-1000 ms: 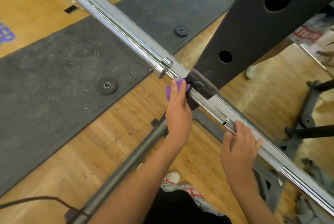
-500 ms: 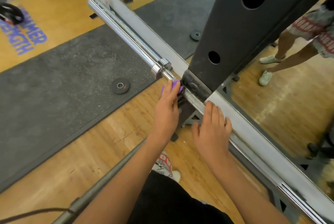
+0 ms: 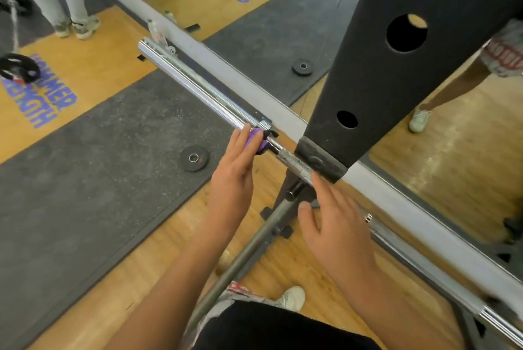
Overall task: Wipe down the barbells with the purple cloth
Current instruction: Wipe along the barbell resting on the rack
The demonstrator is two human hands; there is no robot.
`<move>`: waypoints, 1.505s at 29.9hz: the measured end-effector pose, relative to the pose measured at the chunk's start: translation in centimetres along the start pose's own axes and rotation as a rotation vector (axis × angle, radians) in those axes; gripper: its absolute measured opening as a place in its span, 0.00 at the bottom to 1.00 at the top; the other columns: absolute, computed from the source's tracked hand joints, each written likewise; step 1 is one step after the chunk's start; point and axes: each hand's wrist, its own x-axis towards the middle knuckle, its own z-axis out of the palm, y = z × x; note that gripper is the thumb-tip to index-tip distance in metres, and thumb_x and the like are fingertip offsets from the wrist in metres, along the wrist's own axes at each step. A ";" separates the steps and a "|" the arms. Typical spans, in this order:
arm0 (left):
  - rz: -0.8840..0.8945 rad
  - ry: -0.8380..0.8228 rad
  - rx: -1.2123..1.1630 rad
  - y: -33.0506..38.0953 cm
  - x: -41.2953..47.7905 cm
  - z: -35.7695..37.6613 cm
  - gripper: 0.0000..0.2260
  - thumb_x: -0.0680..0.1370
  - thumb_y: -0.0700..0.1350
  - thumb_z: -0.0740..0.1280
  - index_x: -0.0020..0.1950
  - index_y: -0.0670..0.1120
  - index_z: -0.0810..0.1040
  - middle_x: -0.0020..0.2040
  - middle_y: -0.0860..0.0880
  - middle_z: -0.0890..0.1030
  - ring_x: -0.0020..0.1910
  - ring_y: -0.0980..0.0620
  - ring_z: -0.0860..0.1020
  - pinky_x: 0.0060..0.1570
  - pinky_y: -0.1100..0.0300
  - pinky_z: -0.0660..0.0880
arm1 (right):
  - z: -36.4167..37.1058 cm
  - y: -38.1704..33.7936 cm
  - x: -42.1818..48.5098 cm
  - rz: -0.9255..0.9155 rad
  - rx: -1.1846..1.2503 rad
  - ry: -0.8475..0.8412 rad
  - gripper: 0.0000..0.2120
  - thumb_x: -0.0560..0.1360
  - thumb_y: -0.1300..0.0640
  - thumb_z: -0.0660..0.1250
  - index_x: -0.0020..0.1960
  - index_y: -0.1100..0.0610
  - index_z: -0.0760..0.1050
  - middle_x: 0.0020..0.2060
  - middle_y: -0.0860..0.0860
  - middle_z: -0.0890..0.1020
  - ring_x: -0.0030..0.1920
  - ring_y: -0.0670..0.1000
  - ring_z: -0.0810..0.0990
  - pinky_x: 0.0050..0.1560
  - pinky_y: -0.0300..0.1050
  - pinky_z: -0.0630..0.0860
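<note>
Two hands are on one barbell point(image 3: 198, 86), which lies across the hook at the foot of a black post point(image 3: 396, 89). Left of the post, the left hand point(image 3: 235, 177) lays fairly straight fingers over the purple cloth point(image 3: 257, 137). It presses the cloth on the thin part of the bar, just beside the collar of the shiny sleeve. Its thumb is hidden, so whether it pinches the cloth from below cannot be told. The cloth is bunched around the bar and shows past the fingertips.

Just in front of the post's foot, the right hand point(image 3: 336, 233) is flat and holds nothing. Its fingers are straight and slightly spread, and the fingertips touch the rough grey part of the bar where it meets the hook. The hands are apart, with a short bare stretch of bar between them.

Farther left of the post, a small black weight plate point(image 3: 194, 158) lies on a grey rubber mat point(image 3: 85, 194). Behind the post runs a mirror point(image 3: 452, 166). From the post's base a thinner grey bar point(image 3: 254, 250) slants toward the person, near a white shoe point(image 3: 293, 297).
</note>
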 end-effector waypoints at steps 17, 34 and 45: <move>0.257 -0.396 0.189 -8.3 10.7 -2.0 0.23 0.85 0.41 0.59 0.80 0.45 0.62 0.80 0.46 0.62 0.81 0.47 0.54 0.80 0.43 0.49 | 6.8 -5.5 15.7 -0.019 0.024 -0.088 0.48 0.76 0.41 0.69 0.82 0.57 0.43 0.78 0.54 0.61 0.72 0.56 0.69 0.66 0.53 0.71; 0.240 -0.316 0.218 -7.2 8.4 -1.3 0.21 0.85 0.45 0.55 0.78 0.45 0.66 0.78 0.47 0.67 0.80 0.44 0.58 0.78 0.43 0.54 | 6.7 -5.8 15.6 0.059 0.083 -0.049 0.49 0.73 0.45 0.74 0.81 0.57 0.47 0.73 0.54 0.68 0.67 0.56 0.73 0.59 0.49 0.74; 0.229 -0.327 0.248 -6.3 9.5 -2.2 0.22 0.83 0.43 0.58 0.78 0.45 0.67 0.78 0.46 0.68 0.80 0.41 0.58 0.77 0.45 0.48 | 7.4 -5.7 14.5 -0.064 -0.045 0.083 0.41 0.73 0.48 0.76 0.77 0.56 0.57 0.71 0.52 0.70 0.66 0.55 0.76 0.60 0.49 0.76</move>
